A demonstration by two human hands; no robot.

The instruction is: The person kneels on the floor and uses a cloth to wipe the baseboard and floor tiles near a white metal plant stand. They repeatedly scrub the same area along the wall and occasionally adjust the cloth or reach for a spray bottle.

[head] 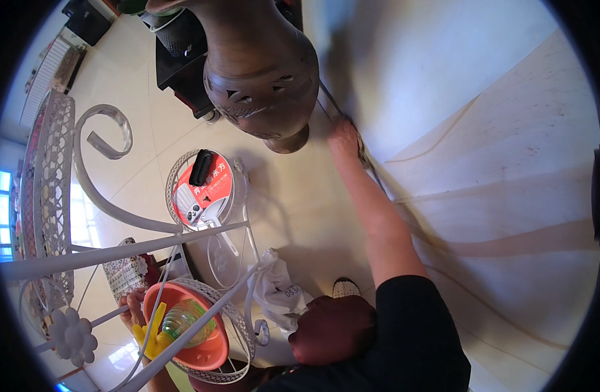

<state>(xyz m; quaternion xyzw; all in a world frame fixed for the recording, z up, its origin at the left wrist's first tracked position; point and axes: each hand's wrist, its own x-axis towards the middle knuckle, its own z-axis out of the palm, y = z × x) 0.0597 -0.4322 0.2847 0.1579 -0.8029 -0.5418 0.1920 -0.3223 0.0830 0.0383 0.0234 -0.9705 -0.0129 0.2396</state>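
My right hand (343, 136) reaches down to the foot of the white wall, against a dark cable (332, 95) that runs along the floor edge. Its fingers are turned away and partly hidden, so what they hold is unclear. My left hand (132, 307) is closed around a thin bar of the white metal plant stand (128, 251). Beside that hand, a coral plastic basin (221, 350) sits tilted in view in a ring of the stand. In it lie a clear plastic bottle (189, 321) and a yellow plastic piece (154, 338).
A tall brown pottery vase (263, 73) stands ahead, near my right hand. A lower ring of the stand holds a red printed hand fan (214, 183) and a black case (201, 167). A white cloth bag (275, 289) bearing writing hangs by my knee. A potted plant (175, 34) stands behind.
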